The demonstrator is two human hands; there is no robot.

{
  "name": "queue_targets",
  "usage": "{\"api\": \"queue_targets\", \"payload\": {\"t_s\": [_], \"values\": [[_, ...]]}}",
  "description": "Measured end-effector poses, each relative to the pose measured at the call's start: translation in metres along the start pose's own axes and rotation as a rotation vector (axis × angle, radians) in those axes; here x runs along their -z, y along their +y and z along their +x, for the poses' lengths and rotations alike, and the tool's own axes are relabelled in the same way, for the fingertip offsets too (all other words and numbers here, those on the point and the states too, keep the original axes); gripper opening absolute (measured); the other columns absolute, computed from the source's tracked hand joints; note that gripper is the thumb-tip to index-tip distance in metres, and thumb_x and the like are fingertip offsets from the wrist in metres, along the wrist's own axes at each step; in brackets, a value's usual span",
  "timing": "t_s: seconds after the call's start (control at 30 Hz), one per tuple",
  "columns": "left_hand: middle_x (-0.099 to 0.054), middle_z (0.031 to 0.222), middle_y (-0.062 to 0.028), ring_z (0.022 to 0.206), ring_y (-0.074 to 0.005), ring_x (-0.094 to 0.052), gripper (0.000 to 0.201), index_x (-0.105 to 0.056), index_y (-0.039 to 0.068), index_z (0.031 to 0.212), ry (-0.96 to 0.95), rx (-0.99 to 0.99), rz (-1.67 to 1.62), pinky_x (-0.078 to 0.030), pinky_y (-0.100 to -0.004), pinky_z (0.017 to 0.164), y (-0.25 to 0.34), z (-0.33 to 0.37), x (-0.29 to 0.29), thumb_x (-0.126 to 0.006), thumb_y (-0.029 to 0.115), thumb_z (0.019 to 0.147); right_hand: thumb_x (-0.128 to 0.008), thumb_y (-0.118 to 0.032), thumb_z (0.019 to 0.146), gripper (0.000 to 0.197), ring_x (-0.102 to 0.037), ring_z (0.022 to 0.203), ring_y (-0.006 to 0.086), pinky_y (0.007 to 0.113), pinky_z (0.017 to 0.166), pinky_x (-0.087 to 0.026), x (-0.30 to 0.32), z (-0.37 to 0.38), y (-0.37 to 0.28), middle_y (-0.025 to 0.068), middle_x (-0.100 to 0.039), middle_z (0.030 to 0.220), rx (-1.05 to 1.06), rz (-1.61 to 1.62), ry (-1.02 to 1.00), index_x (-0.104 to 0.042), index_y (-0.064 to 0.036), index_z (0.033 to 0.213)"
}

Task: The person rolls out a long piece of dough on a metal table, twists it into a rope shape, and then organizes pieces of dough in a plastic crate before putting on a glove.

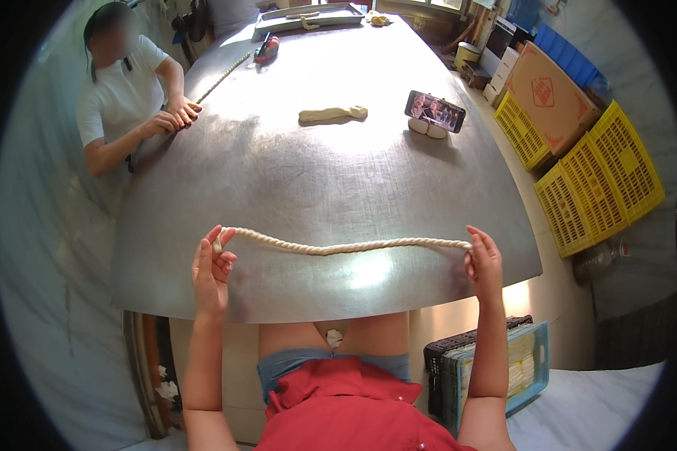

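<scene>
Head view: near the front edge of the desk point(316, 173), a half-open left hand point(209, 276) and a pinching right hand point(487, 264) are holding a twisted dough rope point(353, 246), partly hiding its ends; room is stretching toward the desk's far half, where glare is washing out detail.

The dough rope point(351, 248) spans from my left hand point(211, 275) to my right hand point(487, 264) over the worktop point(278, 180); beyond it, a dough log point(332, 115) lies left of the smartphone point(435, 110).
</scene>
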State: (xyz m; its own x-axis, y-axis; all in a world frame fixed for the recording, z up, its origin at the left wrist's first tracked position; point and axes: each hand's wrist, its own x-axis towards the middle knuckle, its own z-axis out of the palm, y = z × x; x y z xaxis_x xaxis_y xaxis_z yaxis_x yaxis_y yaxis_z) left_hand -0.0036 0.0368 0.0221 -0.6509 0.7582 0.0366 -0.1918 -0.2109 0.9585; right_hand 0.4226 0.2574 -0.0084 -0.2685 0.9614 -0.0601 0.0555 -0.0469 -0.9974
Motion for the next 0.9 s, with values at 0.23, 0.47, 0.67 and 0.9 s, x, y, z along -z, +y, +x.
{"api": "queue_targets", "payload": {"t_s": [0.23, 0.47, 0.67, 0.9], "values": [[-0.064, 0.114, -0.007, 0.08, -0.0167, -0.066, 0.035, -0.063, 0.01, 0.121, -0.192, -0.124, 0.778, -0.052, -0.0283, 0.072, -0.036, -0.003, -0.006, -0.069, 0.022, 0.089, -0.065, -0.008, 0.088, 0.048, -0.053, 0.115, 0.0257, 0.037, 0.098, -0.044, -0.07, 0.019, -0.006, 0.0136, -0.053, 0.121, 0.535, -0.513, -0.186, -0.052, -0.012, 0.135], [-0.061, 0.094, -0.0042, 0.077, -0.0271, -0.063, 0.024, -0.067, 0.014, 0.102, -0.268, -0.565, 1.221, -0.052, -0.039, 0.066, -0.044, 0.003, -0.078, -0.072, 0.025, 0.082, -0.069, -0.02, 0.082, 0.021, -0.057, 0.09, 0.0263, 0.04, 0.078, -0.049, -0.134, 0.038, 0.0, 0.0052, -0.055, 0.089, 0.911, -0.908, -0.314, -0.069, -0.0159, 0.103], [-0.06, 0.089, -0.0045, 0.074, -0.0273, -0.062, 0.015, -0.064, 0.014, 0.09, -0.299, -0.752, 1.212, -0.051, -0.0389, 0.064, -0.055, 0.027, -0.076, -0.071, 0.024, 0.081, -0.067, -0.019, 0.084, 0.023, -0.059, 0.08, 0.0238, 0.038, 0.067, -0.052, -0.118, 0.033, 0.0, 0.0047, -0.055, 0.083, 0.934, -1.013, -0.278, -0.07, -0.0184, 0.107], [-0.06, 0.087, -0.0057, 0.074, -0.0261, -0.059, 0.01, -0.064, 0.011, 0.092, -0.369, -0.501, 1.218, -0.05, -0.0368, 0.067, -0.035, 0.047, -0.028, -0.066, 0.019, 0.088, -0.063, -0.013, 0.088, 0.027, -0.061, 0.076, 0.022, 0.034, 0.068, -0.052, -0.08, 0.023, -0.006, 0.0059, -0.057, 0.083, 0.717, -0.969, -0.236, -0.07, -0.0192, 0.114]]}}
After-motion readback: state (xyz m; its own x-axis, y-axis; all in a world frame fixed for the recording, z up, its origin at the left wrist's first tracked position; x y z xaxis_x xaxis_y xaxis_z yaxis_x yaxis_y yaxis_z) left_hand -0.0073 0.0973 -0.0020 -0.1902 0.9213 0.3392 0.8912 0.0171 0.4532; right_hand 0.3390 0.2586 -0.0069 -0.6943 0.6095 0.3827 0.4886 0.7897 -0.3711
